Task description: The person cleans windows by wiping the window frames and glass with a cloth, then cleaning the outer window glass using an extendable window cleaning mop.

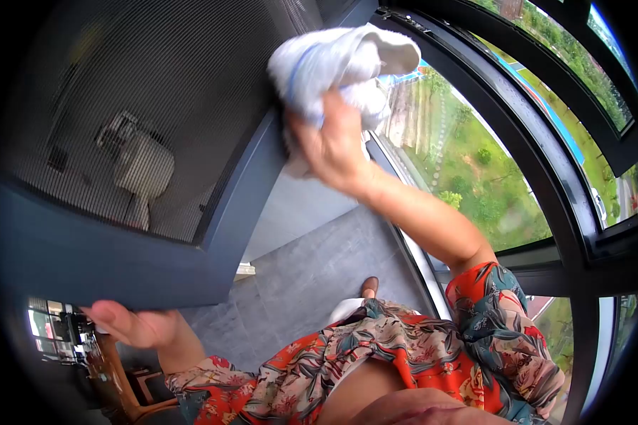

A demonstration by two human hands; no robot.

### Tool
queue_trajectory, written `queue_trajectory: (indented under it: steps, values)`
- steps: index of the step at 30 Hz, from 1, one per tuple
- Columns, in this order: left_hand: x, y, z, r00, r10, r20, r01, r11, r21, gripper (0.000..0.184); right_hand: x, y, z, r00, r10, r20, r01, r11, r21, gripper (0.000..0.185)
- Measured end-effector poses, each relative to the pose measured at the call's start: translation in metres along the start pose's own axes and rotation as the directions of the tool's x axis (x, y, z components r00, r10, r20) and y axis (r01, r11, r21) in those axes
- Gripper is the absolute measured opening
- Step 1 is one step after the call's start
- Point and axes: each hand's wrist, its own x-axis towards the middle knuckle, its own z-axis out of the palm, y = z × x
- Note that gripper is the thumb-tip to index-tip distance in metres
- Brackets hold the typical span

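By window (475, 163), gripped white cloth (319, 60) in right hand (337, 145), against panel (106, 248); touched lower edge with left hand (138, 326), couldn't tell whether closed. Could snag loose folds on frame, or swing panel by pressing unevenly!

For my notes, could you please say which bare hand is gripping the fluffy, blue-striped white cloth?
The right hand grips that cloth, raised near the glass window; the left hand, by the dark blue-grey frame, holds none.
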Motion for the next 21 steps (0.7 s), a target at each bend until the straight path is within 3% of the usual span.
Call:
queue_trajectory:
  steps: [1, 2, 3, 4, 5, 6, 7, 9, 10, 11, 12, 15, 17, 18, 19, 20, 21]
  values:
    - [0.004, -0.002, 0.006, 0.997, -0.077, -0.006, 0.076, 0.995, -0.071, 0.049, -0.025, -0.016, 0.004, 0.982, 0.024, 0.186, -0.051, 0.989, 0.141, 0.025]
    - [0.007, -0.004, 0.011, 0.99, -0.141, 0.012, 0.142, 0.977, -0.158, 0.048, -0.043, -0.032, 0.003, 0.953, -0.086, 0.289, 0.044, 0.988, 0.15, 0.028]
    - [0.012, 0.001, 0.012, 0.971, -0.226, 0.081, 0.24, 0.915, -0.323, 0.049, -0.054, -0.052, 0.002, 0.883, -0.28, 0.376, 0.264, 0.96, 0.096, 0.03]
    - [0.018, 0.007, 0.012, 0.939, -0.309, 0.151, 0.343, 0.81, -0.476, 0.049, -0.055, -0.073, -0.002, 0.76, -0.474, 0.446, 0.534, 0.845, -0.012, 0.033]
    - [0.023, 0.012, 0.013, 0.896, -0.387, 0.217, 0.436, 0.676, -0.595, 0.05, -0.052, -0.08, -0.004, 0.66, -0.569, 0.491, 0.67, 0.741, -0.04, 0.035]
    - [0.023, 0.008, 0.023, 0.935, -0.325, 0.14, 0.352, 0.817, -0.457, 0.051, -0.049, -0.075, -0.005, 0.597, -0.622, 0.507, 0.738, 0.673, -0.043, 0.038]
    - [0.02, 0.005, 0.032, 0.967, -0.244, 0.073, 0.254, 0.919, -0.301, 0.052, -0.046, -0.056, -0.006, 0.604, -0.611, 0.512, 0.713, 0.702, -0.004, 0.038]
    - [0.007, 0.011, 0.04, 0.955, -0.287, 0.079, 0.296, 0.886, -0.357, 0.056, -0.041, -0.018, -0.01, 0.618, -0.588, 0.522, 0.654, 0.753, 0.073, 0.038]
    - [0.004, 0.013, 0.043, 0.957, -0.273, 0.093, 0.288, 0.889, -0.357, 0.056, -0.04, 0.003, -0.01, 0.751, -0.432, 0.499, 0.416, 0.897, 0.15, 0.036]
    - [0.002, 0.015, 0.049, 0.961, -0.258, 0.104, 0.278, 0.891, -0.359, 0.056, -0.019, 0.019, -0.021, 0.811, -0.419, 0.408, 0.451, 0.892, 0.02, 0.035]
    - [0.001, 0.021, 0.06, 0.971, -0.227, 0.069, 0.236, 0.892, -0.385, 0.056, 0.002, 0.035, -0.031, 0.854, -0.367, 0.368, 0.391, 0.92, 0.011, 0.034]
    - [-0.004, 0.027, 0.073, 0.966, -0.162, 0.203, 0.242, 0.847, -0.474, 0.056, 0.06, 0.094, -0.053, 0.939, -0.256, 0.229, 0.296, 0.942, -0.158, 0.031]
    - [-0.005, 0.019, 0.073, 0.958, -0.148, 0.245, 0.254, 0.834, -0.49, 0.056, 0.093, 0.149, -0.061, 0.99, -0.046, 0.135, 0.091, 0.933, -0.347, 0.026]
    - [-0.004, 0.014, 0.073, 0.953, -0.113, 0.28, 0.242, 0.841, -0.485, 0.056, 0.104, 0.149, -0.07, 0.937, 0.328, 0.123, -0.32, 0.944, -0.084, 0.025]
    - [-0.002, 0.01, 0.075, 0.946, -0.078, 0.316, 0.231, 0.845, -0.482, 0.055, 0.115, 0.147, -0.08, 0.74, 0.641, 0.206, -0.672, 0.721, 0.169, 0.023]
    - [0.001, 0.009, 0.077, 0.947, -0.063, 0.315, 0.207, 0.87, -0.447, 0.053, 0.118, 0.151, -0.09, 0.623, 0.715, 0.317, -0.756, 0.445, 0.48, 0.022]
    - [0.002, 0.011, 0.075, 0.967, -0.051, 0.248, 0.152, 0.902, -0.405, 0.051, 0.113, 0.142, -0.103, 0.505, 0.773, 0.384, -0.809, 0.268, 0.524, 0.024]
